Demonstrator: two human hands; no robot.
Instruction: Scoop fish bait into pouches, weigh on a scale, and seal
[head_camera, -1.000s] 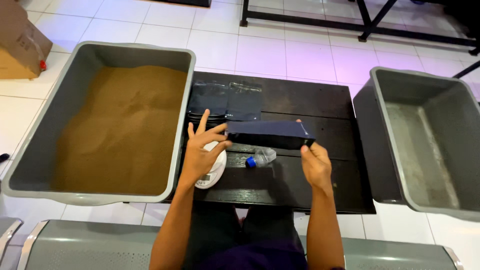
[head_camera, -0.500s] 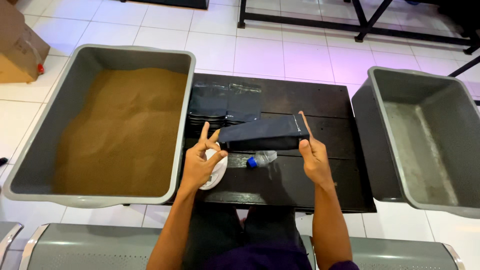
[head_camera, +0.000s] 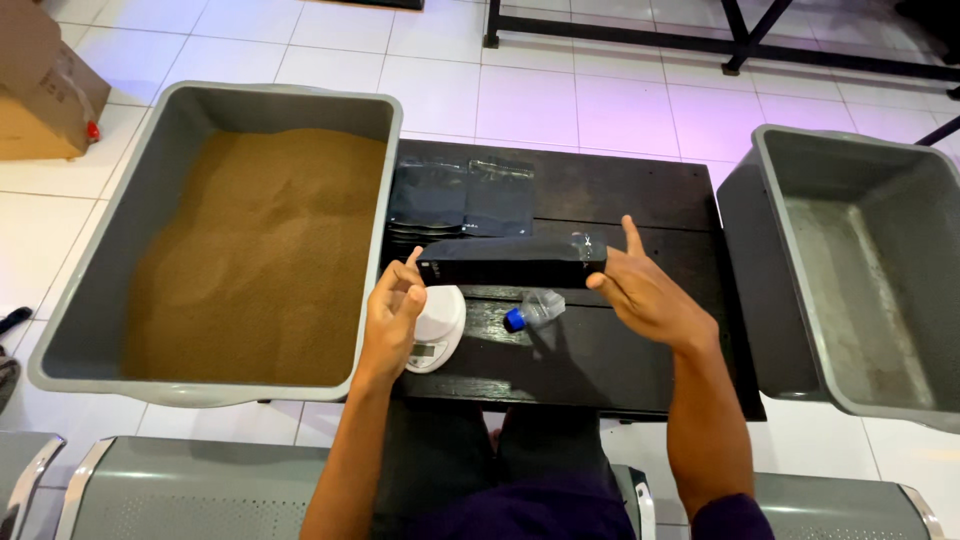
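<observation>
right: bare table (head_camera: 640, 190) | left: sand tub (head_camera: 215, 240) (close) | front: scale (head_camera: 437, 325), bottle (head_camera: 533, 310)

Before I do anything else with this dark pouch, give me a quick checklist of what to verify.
1. Both hands on the dark pouch: left hand at one end, right hand at the other. Ok.
2. Pouch clear of the table: ok, lifted.
3. Pouch mouth open: cannot tell.
4. White scale uncovered on the black table: ok.
5. Small bottle upright: not ok, lying down.
6. Brown powder in left tub: ok.
</observation>
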